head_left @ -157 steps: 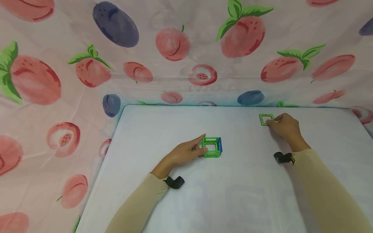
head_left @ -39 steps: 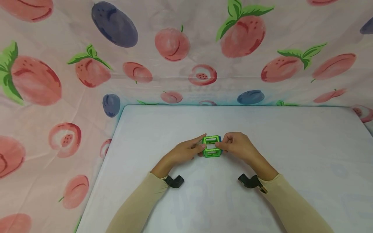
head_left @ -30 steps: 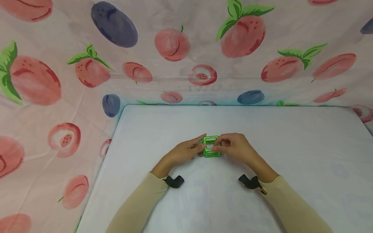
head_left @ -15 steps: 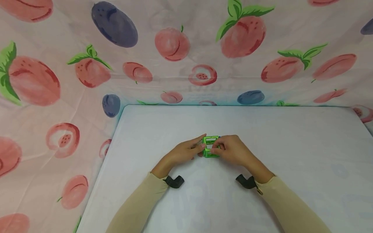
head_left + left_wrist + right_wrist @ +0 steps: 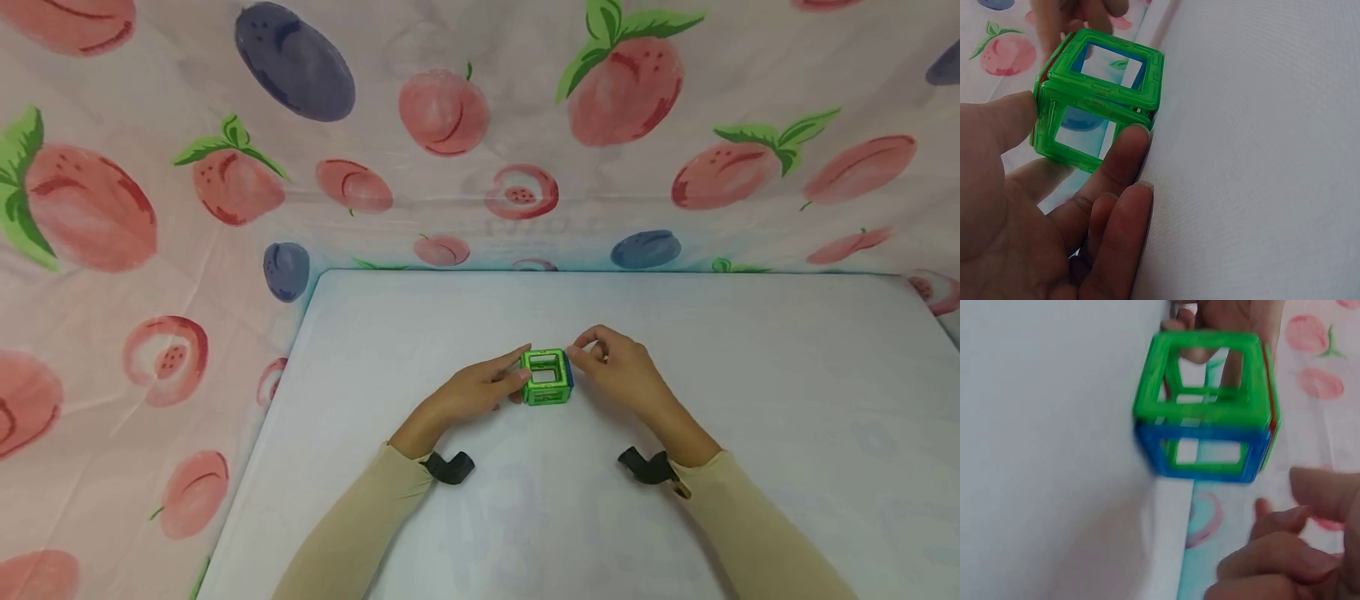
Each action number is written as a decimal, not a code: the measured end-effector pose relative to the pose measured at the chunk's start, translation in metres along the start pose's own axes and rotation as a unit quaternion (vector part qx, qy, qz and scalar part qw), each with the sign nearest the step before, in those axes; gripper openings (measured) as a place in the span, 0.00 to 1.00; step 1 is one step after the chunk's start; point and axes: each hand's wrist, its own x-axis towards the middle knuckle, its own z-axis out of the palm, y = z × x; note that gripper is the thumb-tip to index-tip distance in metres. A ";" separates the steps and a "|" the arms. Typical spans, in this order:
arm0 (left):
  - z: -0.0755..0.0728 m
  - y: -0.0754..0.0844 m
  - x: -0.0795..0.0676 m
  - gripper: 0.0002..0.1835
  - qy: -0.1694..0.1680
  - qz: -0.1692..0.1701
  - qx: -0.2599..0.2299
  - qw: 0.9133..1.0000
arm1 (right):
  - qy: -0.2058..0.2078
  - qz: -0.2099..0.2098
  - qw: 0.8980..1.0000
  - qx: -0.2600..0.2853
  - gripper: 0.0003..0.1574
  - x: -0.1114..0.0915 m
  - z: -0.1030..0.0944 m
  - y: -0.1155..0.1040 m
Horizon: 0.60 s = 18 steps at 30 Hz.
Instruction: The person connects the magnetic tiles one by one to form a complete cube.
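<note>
A small cube of magnetic tiles [image 5: 546, 377] stands on the white table, with open-centred green square frames and one blue tile [image 5: 1207, 453] on its right side. A green square tile [image 5: 545, 358] covers its top. My left hand [image 5: 476, 390] grips the cube from the left, thumb at the top edge and fingertips along the side; in the left wrist view the fingers [image 5: 1125, 150] touch a green face. Off the cube's far right corner is my right hand [image 5: 618, 367], fingers loosely bent and holding nothing; the right wrist view shows a gap between its fingertips [image 5: 1294, 515] and the cube.
The white table [image 5: 750, 358] extends around both hands. Its far edge meets a hanging fruit-print cloth [image 5: 480, 125], which also covers the left side. Dark wrist mounts [image 5: 450, 468] sit at both cuffs, close above the table.
My right hand brought a green square tile from the far right onto the cube's top, pressed around there, then let go and drew back right. My left hand stayed at the cube.
</note>
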 end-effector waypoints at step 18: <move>0.001 -0.001 0.002 0.32 0.003 0.005 0.018 1.000 | -0.096 0.023 0.990 0.099 0.21 0.007 0.004 0.018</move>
